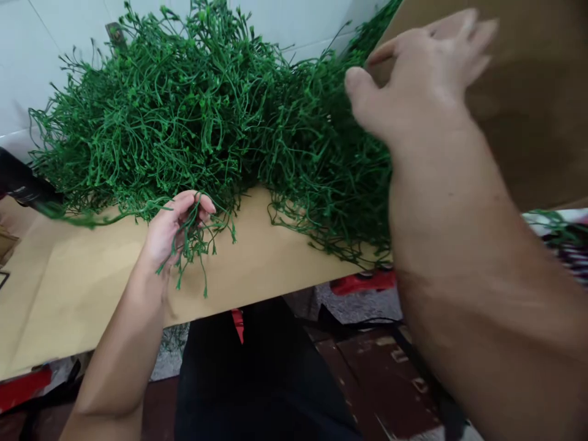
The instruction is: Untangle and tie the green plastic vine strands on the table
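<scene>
some green sprigs (196,246) partly hide left hand (169,228) pinching them; right hand (425,76) spread, blurred.

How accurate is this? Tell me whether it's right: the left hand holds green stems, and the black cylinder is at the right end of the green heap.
Not quite: the black cylinder is at the left end of the green heap, as the head view shows. The left hand does hold green stems.
</scene>
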`<state>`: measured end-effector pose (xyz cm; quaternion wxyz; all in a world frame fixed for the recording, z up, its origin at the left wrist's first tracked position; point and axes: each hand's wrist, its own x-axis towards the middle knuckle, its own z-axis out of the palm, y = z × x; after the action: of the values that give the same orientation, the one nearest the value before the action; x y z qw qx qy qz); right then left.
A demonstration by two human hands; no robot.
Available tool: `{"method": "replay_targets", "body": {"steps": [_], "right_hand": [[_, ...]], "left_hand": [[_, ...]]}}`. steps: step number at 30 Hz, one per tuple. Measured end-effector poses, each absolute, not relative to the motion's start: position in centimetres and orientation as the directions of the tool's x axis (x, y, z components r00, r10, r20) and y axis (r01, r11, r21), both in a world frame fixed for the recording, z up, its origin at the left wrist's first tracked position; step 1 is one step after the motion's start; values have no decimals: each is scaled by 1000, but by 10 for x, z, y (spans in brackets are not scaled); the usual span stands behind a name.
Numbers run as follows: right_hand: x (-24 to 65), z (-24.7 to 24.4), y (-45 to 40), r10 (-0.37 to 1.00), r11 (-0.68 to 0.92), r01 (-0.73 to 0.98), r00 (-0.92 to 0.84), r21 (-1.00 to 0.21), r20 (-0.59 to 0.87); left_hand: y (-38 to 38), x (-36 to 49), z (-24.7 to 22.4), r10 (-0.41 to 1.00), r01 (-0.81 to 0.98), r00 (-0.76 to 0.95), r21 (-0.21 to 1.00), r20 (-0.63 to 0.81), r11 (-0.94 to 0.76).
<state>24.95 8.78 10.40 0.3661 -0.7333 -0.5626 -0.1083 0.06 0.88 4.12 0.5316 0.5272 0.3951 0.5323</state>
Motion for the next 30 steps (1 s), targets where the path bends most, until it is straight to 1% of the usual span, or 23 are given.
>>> {"method": "replay_targets", "body": {"steps": [1,2,3,4,5,6,7,8,10,14,16,18,20,25,27,30], "right_hand": [[250,106,84,744,-110,918,330,-380,581],[246,104,79,763,-44,924,276,-379,585],[237,99,72,801,88,910,177,-406,571],[225,91,65,833,257,857,39,-447,552],[211,82,58,856,406,751,-114,-521,504],[196,71,52,850,516,608,-274,-604,451],[181,61,48,814,575,468,-411,-671,411],[169,52,44,780,588,359,-489,-725,390],[152,41,42,751,554,226,-551,-801,364],[147,41,45,803,402,163,-535,-901,262],[150,46,46,836,363,160,-491,-918,245],[151,50,46,879,330,151,-409,-932,245],[151,52,45,909,286,108,-346,-952,233],[150,51,44,912,161,-75,-370,-984,177],[151,50,44,917,124,-78,-371,-989,145],[151,48,45,914,134,-8,-385,-991,127]], "left_hand": [[9,1,41,980,-130,138,984,143,-125],[9,2,41,978,-101,155,987,138,-123],[10,3,40,977,-63,174,991,125,-116],[10,3,38,976,-31,185,993,117,-113],[11,4,36,976,-6,187,993,115,-116],[12,5,35,976,9,185,993,118,-121],[13,6,33,977,14,177,992,123,-127],[14,6,31,978,14,165,991,128,-132],[15,4,29,983,14,129,991,132,-135],[18,-1,30,991,48,56,991,123,-126],[19,-2,31,990,51,65,990,124,-128],[21,-2,31,989,37,87,991,123,-126],[21,-1,33,988,28,95,992,118,-121],[20,-1,36,991,45,53,991,122,-124],[19,-1,36,991,56,23,989,133,-134],[19,0,36,987,69,-5,985,159,-158]]}}
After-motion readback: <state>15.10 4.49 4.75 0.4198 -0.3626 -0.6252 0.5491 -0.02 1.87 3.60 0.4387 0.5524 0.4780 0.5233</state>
